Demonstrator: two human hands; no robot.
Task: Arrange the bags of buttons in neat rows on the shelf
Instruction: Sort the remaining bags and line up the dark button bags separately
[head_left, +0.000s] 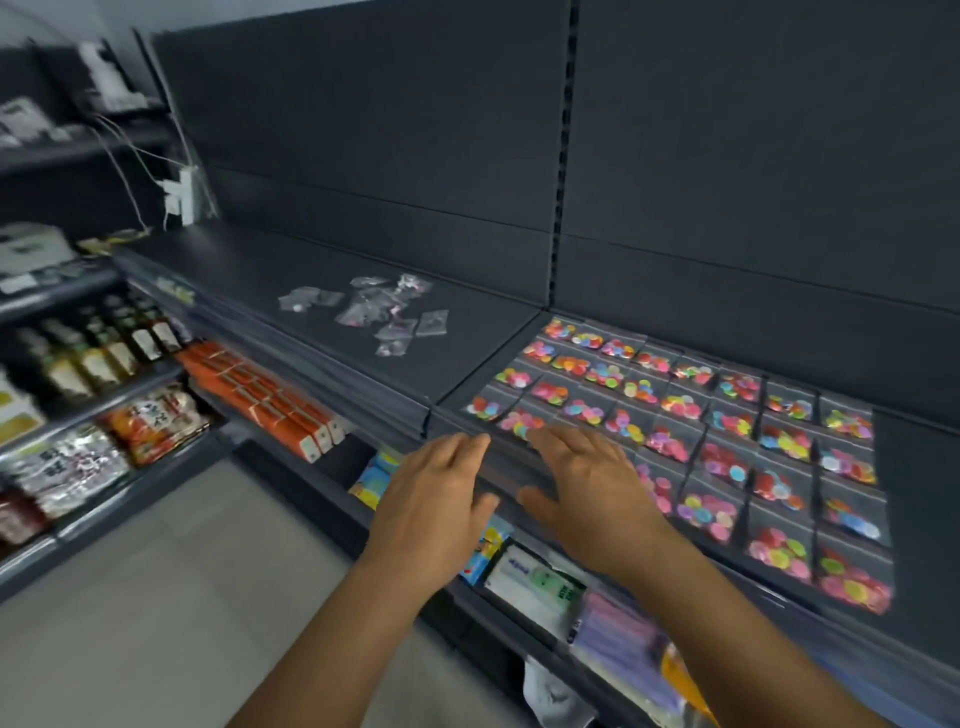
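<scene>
Clear bags of coloured buttons (691, 415) lie in several neat rows on the right part of the dark shelf (291, 270). A loose heap of several clear bags (382, 312) lies further left and back on the same shelf. My left hand (436, 499) hovers flat over the shelf's front edge, fingers straight, holding nothing. My right hand (587, 483) is beside it with fingers spread, its fingertips at the nearest bag of the front-left corner of the rows. Both hands are blurred by motion.
Below the shelf's front edge sit orange boxes (270, 405), small blue packets (379, 478) and white and purple packs (540, 582). A side rack at the left holds bottles (88, 353) and snack packets (156, 421). A dark back panel (363, 130) rises behind the shelf.
</scene>
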